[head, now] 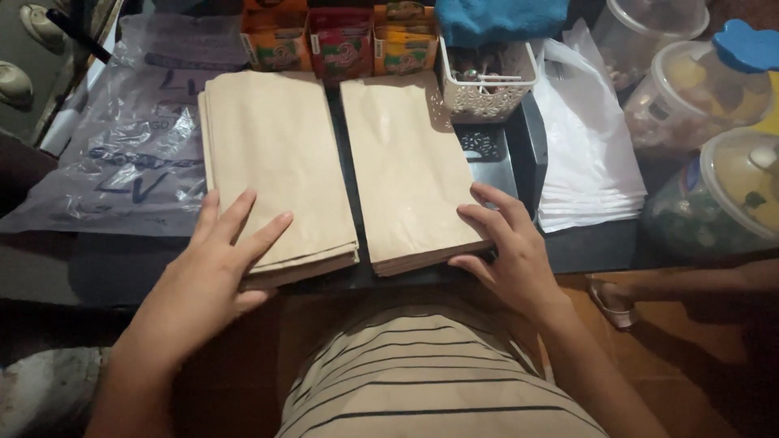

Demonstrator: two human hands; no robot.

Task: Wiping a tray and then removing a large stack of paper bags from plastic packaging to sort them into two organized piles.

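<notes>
Two stacks of brown paper bags are lying side by side on a dark surface as a person in a striped shirt is leaning over them. The left hand is resting flat, fingers spread, on the near left corner of the left stack, its grip open and closed around nothing. The right hand is cupping the near right corner of the right stack, fingers on top and thumb pressing against the near edge, the grip loosely curled rather than closed. A narrow gap is separating the two stacks. Beyond them, a white perforated basket is sitting just behind the right stack, beside a row of small colourful boxes. A pile of white plastic bags is lying to the right, near clear lidded jars, and a printed clear plastic bag is spreading out to the left.
</notes>
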